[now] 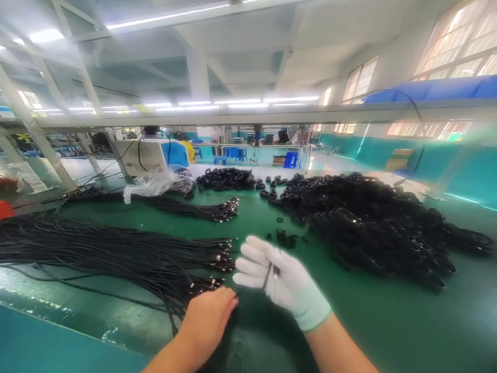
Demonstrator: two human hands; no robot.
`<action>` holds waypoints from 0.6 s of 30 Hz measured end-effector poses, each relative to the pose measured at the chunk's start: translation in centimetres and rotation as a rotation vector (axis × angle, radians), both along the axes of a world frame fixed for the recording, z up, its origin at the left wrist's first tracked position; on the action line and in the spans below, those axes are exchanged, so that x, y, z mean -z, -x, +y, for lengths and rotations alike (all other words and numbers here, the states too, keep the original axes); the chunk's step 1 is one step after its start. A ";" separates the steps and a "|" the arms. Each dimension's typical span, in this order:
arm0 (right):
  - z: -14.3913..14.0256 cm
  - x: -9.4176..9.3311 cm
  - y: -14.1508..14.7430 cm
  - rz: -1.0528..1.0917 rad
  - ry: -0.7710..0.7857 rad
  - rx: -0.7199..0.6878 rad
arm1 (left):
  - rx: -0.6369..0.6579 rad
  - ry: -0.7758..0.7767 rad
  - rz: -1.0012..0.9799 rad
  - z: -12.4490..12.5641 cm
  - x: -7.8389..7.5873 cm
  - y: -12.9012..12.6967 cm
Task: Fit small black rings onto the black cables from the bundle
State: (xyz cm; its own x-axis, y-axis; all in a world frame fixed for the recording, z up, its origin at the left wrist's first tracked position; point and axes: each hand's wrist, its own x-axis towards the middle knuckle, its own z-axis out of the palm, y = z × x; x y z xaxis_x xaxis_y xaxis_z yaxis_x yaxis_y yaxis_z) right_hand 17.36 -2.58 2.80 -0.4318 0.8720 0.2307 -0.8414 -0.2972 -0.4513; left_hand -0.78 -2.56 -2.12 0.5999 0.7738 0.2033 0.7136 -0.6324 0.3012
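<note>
My bare left hand (pixel 209 313) is closed in a pinch beside the near ends of a long bundle of black cables (pixel 128 248); what its fingertips hold is hidden. To its right, my right hand (pixel 274 277) wears a white knit glove with a pale green cuff. Its fingers curl loosely around a short stretch of black cable (pixel 267 275), and a small plug end (pixel 276 271) shows at the palm. Metal plugs (pixel 223 259) tip the bundle's right end, close to both hands. A second, smaller cable bundle (pixel 194 209) lies farther back.
A large heap of coiled black cables (pixel 361 223) covers the right of the green table (pixel 388 321). Another pile of coils (pixel 227 178) sits at the back. Small black pieces (pixel 286 237) lie beyond my right hand. Clear plastic (pixel 155 182) rests before a white-and-blue machine (pixel 149 155).
</note>
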 end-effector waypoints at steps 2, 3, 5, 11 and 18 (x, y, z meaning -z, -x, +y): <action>0.2 0.5 -0.1 -0.045 0.009 0.033 | 0.092 -0.138 0.085 -1.8 -0.5 -0.1; 0.2 0.9 0.0 -0.082 0.014 0.023 | 0.136 -0.218 0.087 -2.4 -1.3 -0.2; 0.0 1.8 0.5 -0.175 0.003 -0.039 | 0.184 -0.355 0.063 -2.4 -3.9 -0.1; -1.5 3.8 2.5 -0.234 -0.046 -0.331 | 0.268 -0.156 -0.003 2.4 -10.5 0.6; -1.6 2.1 2.7 -0.141 0.007 -0.252 | 0.167 0.397 -0.439 4.9 -5.0 -0.1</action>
